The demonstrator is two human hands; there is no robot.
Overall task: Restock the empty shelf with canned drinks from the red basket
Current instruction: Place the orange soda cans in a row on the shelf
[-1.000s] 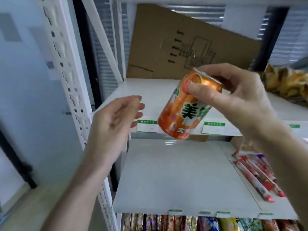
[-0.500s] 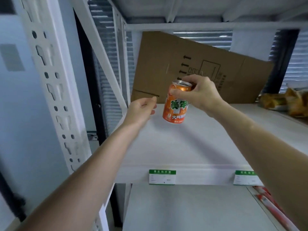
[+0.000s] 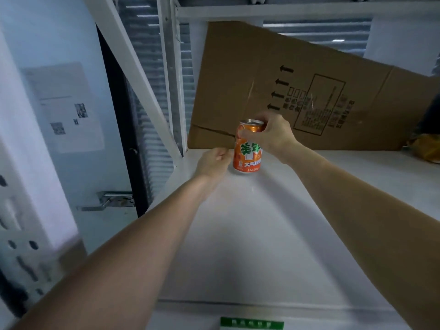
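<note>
An orange drink can (image 3: 247, 153) with green lettering stands upright at the back left of the white shelf (image 3: 262, 234), its base on or just above the surface. My right hand (image 3: 271, 134) grips the can around its top rim. My left hand (image 3: 213, 163) is just left of the can's lower half with fingers curled, close to it; I cannot tell whether it touches. The red basket is out of view.
A flattened brown cardboard sheet (image 3: 309, 91) leans against the back of the shelf right behind the can. A white diagonal brace (image 3: 138, 75) and upright post bound the left side. Yellow snack bags (image 3: 426, 148) lie at the far right. A green price label (image 3: 252, 323) marks the front edge.
My right hand carried the can from in front of the shelf edge deep into the shelf and lowered it at the back left. My left hand followed alongside it.
</note>
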